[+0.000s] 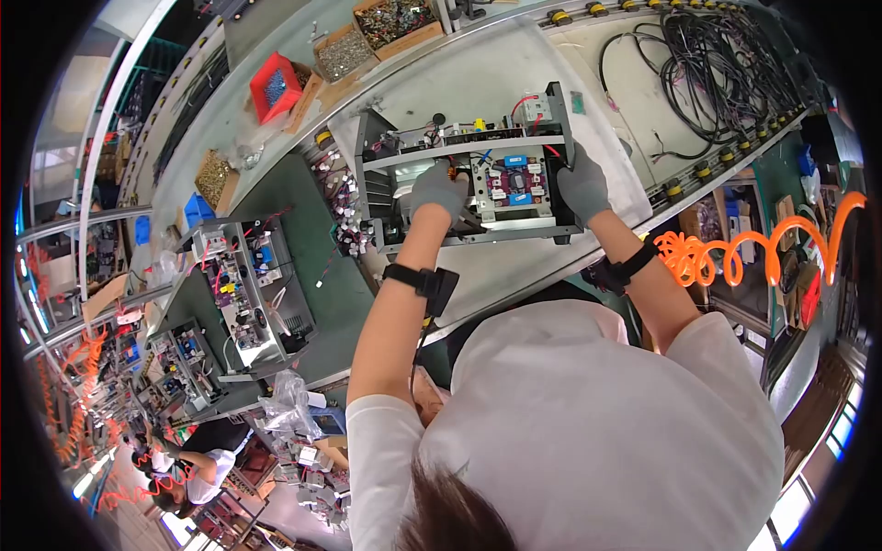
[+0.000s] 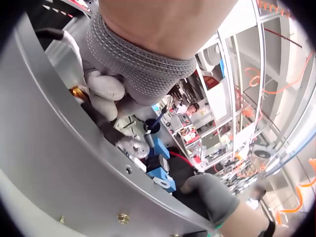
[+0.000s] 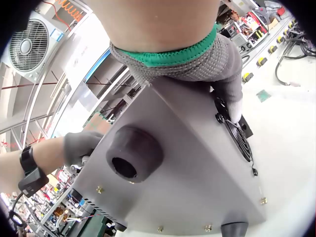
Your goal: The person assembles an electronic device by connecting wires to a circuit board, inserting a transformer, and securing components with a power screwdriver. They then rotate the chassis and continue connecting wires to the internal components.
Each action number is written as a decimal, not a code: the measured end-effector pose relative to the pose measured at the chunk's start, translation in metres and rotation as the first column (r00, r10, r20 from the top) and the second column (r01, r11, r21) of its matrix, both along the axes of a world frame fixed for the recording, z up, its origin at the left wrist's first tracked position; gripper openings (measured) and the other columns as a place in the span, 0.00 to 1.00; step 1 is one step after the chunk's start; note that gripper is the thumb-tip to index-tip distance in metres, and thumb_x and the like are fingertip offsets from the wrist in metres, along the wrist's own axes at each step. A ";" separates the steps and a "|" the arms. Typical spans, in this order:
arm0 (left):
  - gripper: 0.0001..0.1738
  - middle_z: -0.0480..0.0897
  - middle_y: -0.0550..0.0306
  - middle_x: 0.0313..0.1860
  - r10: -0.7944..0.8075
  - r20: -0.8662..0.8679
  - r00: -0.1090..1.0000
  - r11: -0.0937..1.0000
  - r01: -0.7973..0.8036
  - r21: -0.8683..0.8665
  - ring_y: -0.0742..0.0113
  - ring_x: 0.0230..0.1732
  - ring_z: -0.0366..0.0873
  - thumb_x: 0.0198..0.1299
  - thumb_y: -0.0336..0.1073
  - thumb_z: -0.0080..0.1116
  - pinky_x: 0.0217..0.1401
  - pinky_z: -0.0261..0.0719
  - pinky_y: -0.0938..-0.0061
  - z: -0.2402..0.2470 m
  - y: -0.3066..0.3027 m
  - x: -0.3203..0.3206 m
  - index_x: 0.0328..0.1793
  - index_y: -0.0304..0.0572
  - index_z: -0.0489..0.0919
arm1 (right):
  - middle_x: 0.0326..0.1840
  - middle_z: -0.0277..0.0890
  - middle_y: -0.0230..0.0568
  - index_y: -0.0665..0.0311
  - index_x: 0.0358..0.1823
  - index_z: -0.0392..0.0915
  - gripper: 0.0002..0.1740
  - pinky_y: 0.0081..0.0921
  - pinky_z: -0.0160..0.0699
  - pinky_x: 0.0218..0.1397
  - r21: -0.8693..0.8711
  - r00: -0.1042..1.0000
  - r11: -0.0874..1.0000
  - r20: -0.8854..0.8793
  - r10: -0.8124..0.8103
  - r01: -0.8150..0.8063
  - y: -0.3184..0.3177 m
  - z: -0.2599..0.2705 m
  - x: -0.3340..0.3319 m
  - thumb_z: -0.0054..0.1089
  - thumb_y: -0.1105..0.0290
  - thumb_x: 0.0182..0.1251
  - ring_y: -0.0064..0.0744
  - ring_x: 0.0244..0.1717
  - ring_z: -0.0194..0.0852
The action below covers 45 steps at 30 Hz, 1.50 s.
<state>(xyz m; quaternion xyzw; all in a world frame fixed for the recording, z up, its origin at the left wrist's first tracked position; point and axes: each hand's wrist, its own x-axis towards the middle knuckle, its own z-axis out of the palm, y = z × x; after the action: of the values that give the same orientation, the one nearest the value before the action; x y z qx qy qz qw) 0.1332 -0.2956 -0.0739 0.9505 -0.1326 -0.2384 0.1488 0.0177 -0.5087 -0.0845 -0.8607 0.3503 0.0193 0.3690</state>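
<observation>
"What was the workbench (image 1: 308,197) carrying?"
"A pale sheet (image 1: 418,87), with an open metal case (image 1: 441,147) standing on it."
"Anything beside the case?"
"A small green piece (image 1: 577,102) lay near its right end, and a tangle of black cables (image 1: 726,83) lay farther right."
"And on the left?"
"A heap of small connectors (image 1: 346,207) was just beside the case. Beyond sat a red bin (image 1: 265,108) and cardboard boxes (image 1: 411,39) of small parts."

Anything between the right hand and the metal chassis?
Only the grey glove; nothing else visible. The right hand grips the metal chassis, its fingers near the black round grille.
</observation>
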 end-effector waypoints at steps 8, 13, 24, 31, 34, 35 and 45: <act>0.21 0.80 0.42 0.47 0.436 -0.152 0.887 0.895 -0.445 -0.032 0.48 0.49 0.79 0.54 0.49 0.55 0.50 0.75 0.63 -0.009 -0.030 0.005 0.44 0.39 0.81 | 0.42 0.79 0.50 0.60 0.58 0.67 0.27 0.41 0.74 0.49 -0.086 0.990 0.995 -0.134 0.034 -0.046 0.002 0.014 0.003 0.49 0.65 0.54 0.50 0.45 0.77; 0.19 0.81 0.43 0.44 0.322 -0.067 0.944 0.947 -0.322 0.013 0.47 0.47 0.79 0.53 0.47 0.55 0.49 0.75 0.62 0.007 -0.016 -0.009 0.45 0.42 0.79 | 0.44 0.78 0.49 0.62 0.54 0.69 0.23 0.40 0.73 0.50 -0.080 0.992 0.995 -0.122 0.043 -0.053 0.003 0.021 0.004 0.50 0.66 0.54 0.49 0.47 0.76; 0.15 0.80 0.53 0.39 0.397 -0.585 0.708 0.413 -0.706 -0.575 0.71 0.33 0.78 0.55 0.23 0.59 0.40 0.78 0.83 -0.022 -0.005 -0.016 0.50 0.32 0.75 | 0.45 0.77 0.49 0.62 0.53 0.70 0.23 0.40 0.73 0.51 -0.073 0.991 0.996 -0.128 0.032 -0.041 0.001 0.015 0.004 0.49 0.65 0.54 0.48 0.47 0.76; 0.14 0.83 0.57 0.33 0.501 -0.340 0.796 0.568 -0.599 -0.565 0.74 0.30 0.76 0.52 0.29 0.62 0.30 0.72 0.79 -0.021 -0.016 -0.011 0.45 0.33 0.80 | 0.40 0.79 0.51 0.54 0.57 0.71 0.25 0.44 0.74 0.48 -0.122 0.997 0.992 -0.079 -0.007 -0.003 0.001 0.004 0.004 0.49 0.65 0.54 0.53 0.43 0.76; 0.15 0.83 0.55 0.35 0.503 -0.378 0.777 0.540 -0.624 -0.565 0.73 0.30 0.76 0.51 0.28 0.61 0.31 0.73 0.78 -0.013 -0.021 -0.017 0.46 0.32 0.80 | 0.40 0.78 0.52 0.53 0.56 0.71 0.24 0.43 0.74 0.47 -0.110 0.998 0.994 -0.065 -0.017 0.010 0.000 0.003 0.004 0.49 0.64 0.55 0.53 0.43 0.76; 0.15 0.82 0.54 0.36 0.509 -0.307 0.804 0.620 -0.590 -0.518 0.72 0.31 0.77 0.52 0.26 0.60 0.31 0.75 0.79 -0.012 -0.021 -0.017 0.47 0.32 0.79 | 0.40 0.78 0.52 0.53 0.56 0.71 0.24 0.43 0.74 0.47 -0.107 0.998 0.994 -0.067 -0.017 0.009 0.000 0.002 0.004 0.49 0.64 0.55 0.53 0.43 0.76; 0.16 0.78 0.51 0.40 0.634 -0.501 0.589 0.177 -0.742 -0.647 0.68 0.33 0.78 0.52 0.20 0.58 0.31 0.85 0.79 -0.031 -0.031 -0.024 0.49 0.33 0.74 | 0.41 0.79 0.51 0.52 0.57 0.72 0.25 0.42 0.74 0.48 -0.089 0.997 0.996 -0.067 -0.033 0.027 0.000 -0.001 0.004 0.51 0.63 0.54 0.53 0.44 0.76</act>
<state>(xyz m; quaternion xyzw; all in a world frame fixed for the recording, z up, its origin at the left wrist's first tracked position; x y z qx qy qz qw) 0.1088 -0.3267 -0.1046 0.7047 0.2258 -0.1105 0.6635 0.0219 -0.5089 -0.0857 -0.8695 0.3762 0.0278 0.3187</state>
